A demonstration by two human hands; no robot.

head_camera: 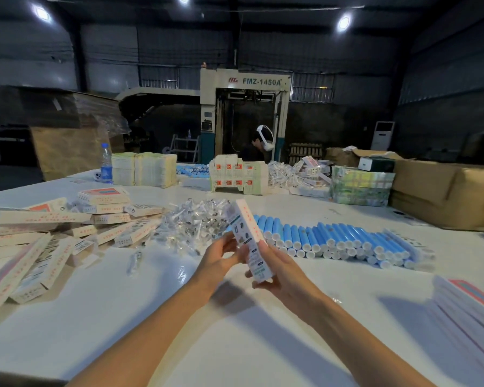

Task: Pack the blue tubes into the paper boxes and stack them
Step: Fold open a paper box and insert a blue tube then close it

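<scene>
Both my hands hold one long paper box (pixel 248 236) tilted above the middle of the white table (pixel 123 317). My left hand (pixel 220 256) grips its left side near the middle. My right hand (pixel 277 270) grips its lower end, fingers curled round it. The box's far end points up and away from me. Several blue tubes (pixel 338 241) with white caps lie in a row to the right of the box. A loose heap of packed paper boxes (pixel 56 233) lies at the left. Whether a tube is inside the held box is hidden.
A pile of small clear-wrapped nozzles (pixel 196 222) lies behind my hands. Flat box blanks (pixel 470 308) are stacked at the right edge. Further back stand box stacks (pixel 144 170), a water bottle (pixel 106 163), cardboard cartons (pixel 444 191) and another person (pixel 259 146) beside a machine.
</scene>
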